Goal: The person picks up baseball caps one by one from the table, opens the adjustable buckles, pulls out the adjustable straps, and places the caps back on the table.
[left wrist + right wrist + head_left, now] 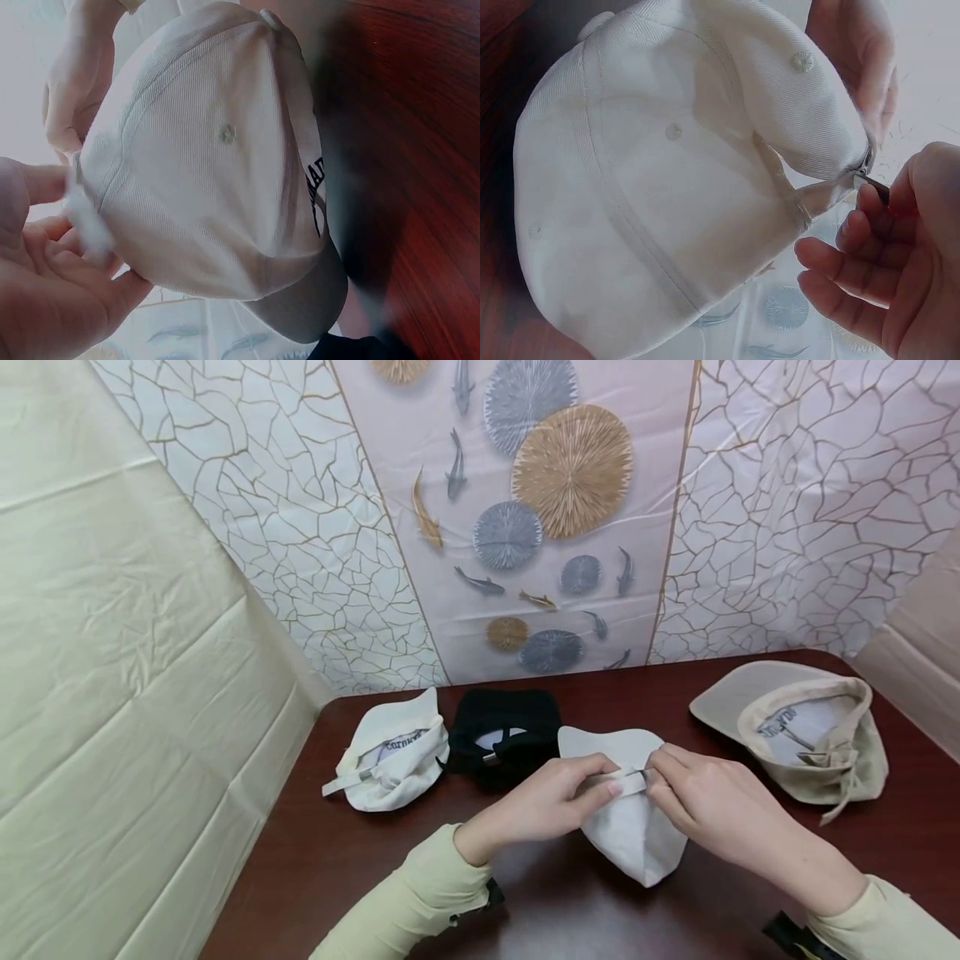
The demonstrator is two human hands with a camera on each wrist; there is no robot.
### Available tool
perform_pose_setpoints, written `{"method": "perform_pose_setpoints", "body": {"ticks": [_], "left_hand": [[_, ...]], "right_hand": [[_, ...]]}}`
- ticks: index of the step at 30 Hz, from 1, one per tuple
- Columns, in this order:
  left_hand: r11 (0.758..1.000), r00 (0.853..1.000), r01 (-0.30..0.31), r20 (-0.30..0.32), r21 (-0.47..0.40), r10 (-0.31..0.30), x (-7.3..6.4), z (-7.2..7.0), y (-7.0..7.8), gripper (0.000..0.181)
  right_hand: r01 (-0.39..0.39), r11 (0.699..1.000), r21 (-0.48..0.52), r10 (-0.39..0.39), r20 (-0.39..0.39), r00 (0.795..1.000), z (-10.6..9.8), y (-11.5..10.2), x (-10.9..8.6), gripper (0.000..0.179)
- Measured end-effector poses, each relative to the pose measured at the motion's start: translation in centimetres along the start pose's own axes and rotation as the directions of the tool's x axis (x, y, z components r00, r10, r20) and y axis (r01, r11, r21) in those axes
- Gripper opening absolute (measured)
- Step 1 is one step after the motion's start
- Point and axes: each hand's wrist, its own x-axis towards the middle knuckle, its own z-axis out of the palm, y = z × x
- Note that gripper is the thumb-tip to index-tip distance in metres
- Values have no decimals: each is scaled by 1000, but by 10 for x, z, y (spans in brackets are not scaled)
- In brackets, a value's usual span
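A white baseball cap (637,839) is held up over the near middle of the table, its back strap (632,784) facing me. My left hand (551,797) pinches the strap's loose end between thumb and fingers. On the other side, my right hand (708,797) pinches the small metal buckle (861,180) of the strap. The right wrist view shows the cap's crown (667,172) beside the right fingers. In the left wrist view the strap end is blurred, and dark lettering (313,187) shows on the cap's front.
Behind on the dark red table (337,868) lie another white cap (401,785) at left and a black cap (506,710) beside it. At right lies a beige cap (862,768) with its opening up. A patterned cloth (555,543) hangs behind the table.
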Motion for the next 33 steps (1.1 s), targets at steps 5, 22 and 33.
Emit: {"method": "perform_pose_setpoints", "body": {"ticks": [5, 22, 33], "left_hand": [[1000, 1000, 18, -18, 15, -17, 2, 1, 4, 19], [996, 995, 38, -87, -86, -45, -1, -1, 5, 21], [988, 999, 31, 43, -149, -25, -5, -3, 7, 18]], "right_hand": [[16, 999, 40, -17, 8, 1000, 0, 0, -1, 15], [-92, 986, 138, 77, 106, 991, -13, 10, -13, 45], [-40, 961, 272, -36, 267, 963, -5, 6, -17, 23]]}}
